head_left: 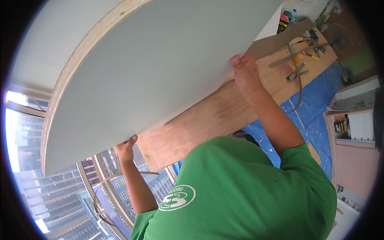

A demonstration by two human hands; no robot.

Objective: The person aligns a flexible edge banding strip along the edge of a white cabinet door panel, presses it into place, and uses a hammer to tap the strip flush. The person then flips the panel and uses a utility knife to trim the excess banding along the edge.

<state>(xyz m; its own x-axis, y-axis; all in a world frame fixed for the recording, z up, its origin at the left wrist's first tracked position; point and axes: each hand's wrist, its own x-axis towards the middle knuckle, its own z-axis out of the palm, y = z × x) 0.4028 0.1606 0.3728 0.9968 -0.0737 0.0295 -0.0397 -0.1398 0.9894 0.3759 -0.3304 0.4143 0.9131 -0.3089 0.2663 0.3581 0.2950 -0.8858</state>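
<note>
A large pale grey board (132,76) with a raw, unfinished chipboard edge is tilted up in front of me and fills the upper left. My left hand (126,149) grips its lower edge near the left end, thumb on the near face and fingers hidden behind. Farther right, my right hand (247,74) is closed on the same edge, its thumb on the face and its other fingers partly out of sight. Below the board lies a long plywood worktop (200,124), partly covered by it.
Hand tools (310,54) and a curled brown edging strip (299,86) lie at the worktop's far right end. Blue sheeting (316,90) covers the floor. An open cabinet (352,128) stands on the right. A window (32,160) with buildings outside is at left.
</note>
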